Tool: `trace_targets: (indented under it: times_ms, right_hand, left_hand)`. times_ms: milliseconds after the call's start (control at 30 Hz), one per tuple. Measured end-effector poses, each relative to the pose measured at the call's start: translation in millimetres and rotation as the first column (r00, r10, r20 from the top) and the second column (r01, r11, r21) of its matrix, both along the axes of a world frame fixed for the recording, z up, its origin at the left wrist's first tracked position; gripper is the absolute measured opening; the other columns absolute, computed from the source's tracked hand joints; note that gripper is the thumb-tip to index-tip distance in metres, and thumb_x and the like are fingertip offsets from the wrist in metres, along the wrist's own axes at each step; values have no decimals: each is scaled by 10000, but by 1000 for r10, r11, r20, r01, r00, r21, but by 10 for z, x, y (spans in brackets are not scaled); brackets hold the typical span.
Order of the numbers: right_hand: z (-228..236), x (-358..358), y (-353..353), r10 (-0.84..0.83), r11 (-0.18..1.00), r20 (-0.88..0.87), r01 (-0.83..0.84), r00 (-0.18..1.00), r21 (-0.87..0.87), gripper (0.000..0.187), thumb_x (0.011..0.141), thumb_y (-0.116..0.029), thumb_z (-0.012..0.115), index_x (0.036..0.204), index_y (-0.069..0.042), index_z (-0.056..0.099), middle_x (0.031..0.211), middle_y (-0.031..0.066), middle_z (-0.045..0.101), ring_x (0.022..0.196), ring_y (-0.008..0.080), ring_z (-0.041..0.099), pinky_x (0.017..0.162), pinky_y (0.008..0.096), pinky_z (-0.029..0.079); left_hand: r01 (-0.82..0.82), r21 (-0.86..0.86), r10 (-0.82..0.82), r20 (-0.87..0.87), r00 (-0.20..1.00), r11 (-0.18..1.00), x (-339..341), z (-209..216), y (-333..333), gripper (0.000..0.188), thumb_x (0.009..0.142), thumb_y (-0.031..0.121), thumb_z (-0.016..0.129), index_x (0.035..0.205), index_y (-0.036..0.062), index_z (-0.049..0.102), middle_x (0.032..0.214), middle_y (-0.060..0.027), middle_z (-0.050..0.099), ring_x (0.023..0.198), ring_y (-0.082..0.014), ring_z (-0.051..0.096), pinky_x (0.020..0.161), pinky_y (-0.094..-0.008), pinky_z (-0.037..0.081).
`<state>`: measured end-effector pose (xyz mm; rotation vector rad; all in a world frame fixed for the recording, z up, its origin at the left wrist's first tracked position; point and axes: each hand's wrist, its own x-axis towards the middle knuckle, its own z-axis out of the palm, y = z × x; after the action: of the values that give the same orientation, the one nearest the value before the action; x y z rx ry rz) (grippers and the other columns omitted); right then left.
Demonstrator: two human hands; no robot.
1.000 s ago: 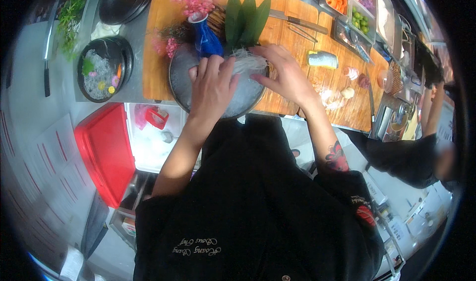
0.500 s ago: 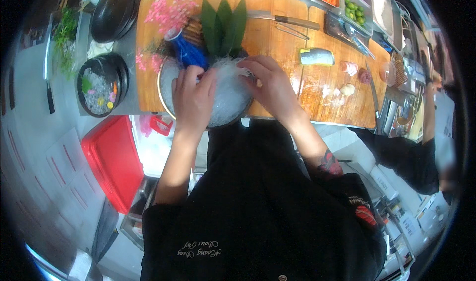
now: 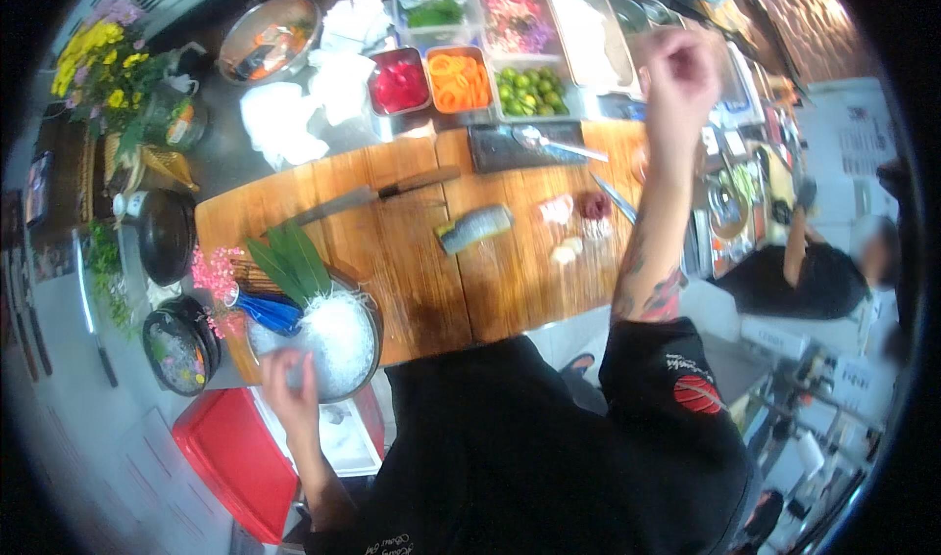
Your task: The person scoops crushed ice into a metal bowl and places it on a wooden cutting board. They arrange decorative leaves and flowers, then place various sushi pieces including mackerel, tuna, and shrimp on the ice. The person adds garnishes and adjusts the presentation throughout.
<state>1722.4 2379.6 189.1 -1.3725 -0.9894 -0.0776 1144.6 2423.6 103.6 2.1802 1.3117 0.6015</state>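
Observation:
My left hand point(image 3: 287, 384) hovers at the near left edge of a round bowl point(image 3: 376, 344), thumb and fingers apart and holding nothing. Crushed ice point(image 3: 343, 357) fills the bowl, topped by a mound of fine white shreds point(image 3: 338, 315). Behind the mound stand long green leaves point(image 3: 294, 261), beside a blue vase point(image 3: 267, 312) and pink blossoms point(image 3: 216, 271). My right hand point(image 3: 681, 65) is stretched far out over the containers at the back right. Its fingers look curled, but motion smears them, and anything inside is hidden.
On the wooden board point(image 3: 412, 290) lie a knife point(image 3: 377, 194), a silver-skinned fish piece point(image 3: 475, 229) and a dark tray point(image 3: 524, 153) with a spoon. Behind are containers of limes point(image 3: 530, 91) and orange shreds point(image 3: 458, 79). A co-worker point(image 3: 799, 271) stands at right.
My right hand has left the white shreds and swung up to the far right. My left hand has drawn back to the bowl's near left edge. The view has turned right.

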Motion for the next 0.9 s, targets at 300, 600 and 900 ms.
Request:
trace_targets:
  times_ms: [300,600,900]
  right_hand:
    - [-1379,1461,1226,68,700,404,246,912,-671,246,896,-170,726,1115,-61,752,1095,173,741,1074,341,689,958,426,536]
    - [-1820,721,3070,646,664,629,89,433,-743,115,865,-103,647,962,-107,708,988,112,682,994,316,678,868,449,547]
    - [-2065,809,3171,668,686,708,179,230,-705,87,868,-143,626,918,-127,696,995,56,658,1048,259,634,905,424,505]
  left_hand:
    - [-491,-400,624,344,702,774,-435,297,-1026,436,979,40,655,1400,11,543,1093,-74,642,953,-167,589,867,-305,469]
    - [-529,-550,759,386,525,646,-352,418,-1438,447,992,105,660,1415,29,537,1122,-51,631,1016,-149,584,870,-281,451]
    - [-535,-548,752,319,576,643,-259,376,-1229,415,977,134,706,1344,-12,577,1084,-60,655,1013,-167,615,877,-298,468]
